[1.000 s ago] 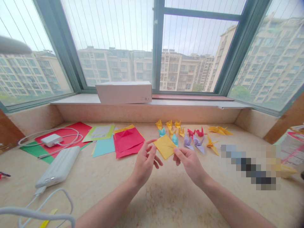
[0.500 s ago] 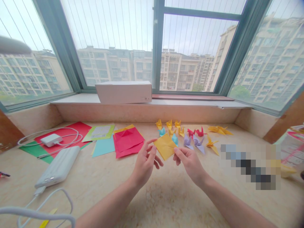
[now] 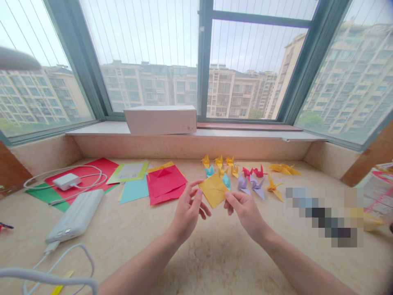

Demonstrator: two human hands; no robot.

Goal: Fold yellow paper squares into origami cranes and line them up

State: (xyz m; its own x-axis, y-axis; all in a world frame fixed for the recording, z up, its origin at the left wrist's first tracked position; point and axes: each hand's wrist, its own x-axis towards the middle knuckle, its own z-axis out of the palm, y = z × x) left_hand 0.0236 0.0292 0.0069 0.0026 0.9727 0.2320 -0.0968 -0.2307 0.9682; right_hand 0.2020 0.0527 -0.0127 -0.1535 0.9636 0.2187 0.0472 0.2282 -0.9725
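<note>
A folded yellow origami paper (image 3: 213, 191), creased and turned like a diamond, is held up over the counter between both hands. My left hand (image 3: 188, 207) grips its left corner between thumb and fingers. On the opposite corner, my right hand (image 3: 242, 207) pinches with thumb and forefinger, its other fingers curled. Behind the paper stand several folded cranes: yellow cranes (image 3: 219, 161), blue cranes (image 3: 226, 180), red cranes (image 3: 258, 171) and purple cranes (image 3: 256, 186). Left of my left hand lie red folded sheets (image 3: 167, 186).
Farther left are a light blue sheet (image 3: 134, 191), a yellow-green packet (image 3: 129, 172), a white charger (image 3: 66, 181) with cable and a white power bank (image 3: 75, 217). A white box (image 3: 161, 121) sits on the sill. At right are a blurred-out patch (image 3: 325, 217) and a plastic bag (image 3: 377, 192).
</note>
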